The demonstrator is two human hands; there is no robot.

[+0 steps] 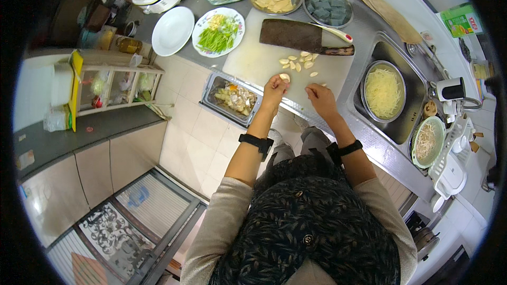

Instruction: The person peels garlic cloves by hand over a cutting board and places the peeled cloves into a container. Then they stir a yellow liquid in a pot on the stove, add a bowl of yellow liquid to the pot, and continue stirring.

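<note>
My left hand (277, 89) is over the near edge of a pale cutting board (249, 49), its fingers closed on a garlic clove (284, 76). My right hand (320, 98) is a little to the right over the same edge, fingers curled; whether it holds anything I cannot tell. Several peeled garlic cloves (298, 66) lie loose on the board just beyond the hands, and another pale piece shows beside my right fingertips. Behind them a dark-bladed cleaver (291, 36) lies flat, its wooden handle to the right.
An open bin of scraps (233, 101) stands below the counter edge. Beyond the board are a plate of chopped greens (218, 33), an oval white plate (173, 31) and metal bowls of sliced food (274, 0) and dark pieces (328, 7). The sink (402, 132) holds a bowl of pale shreds (382, 92).
</note>
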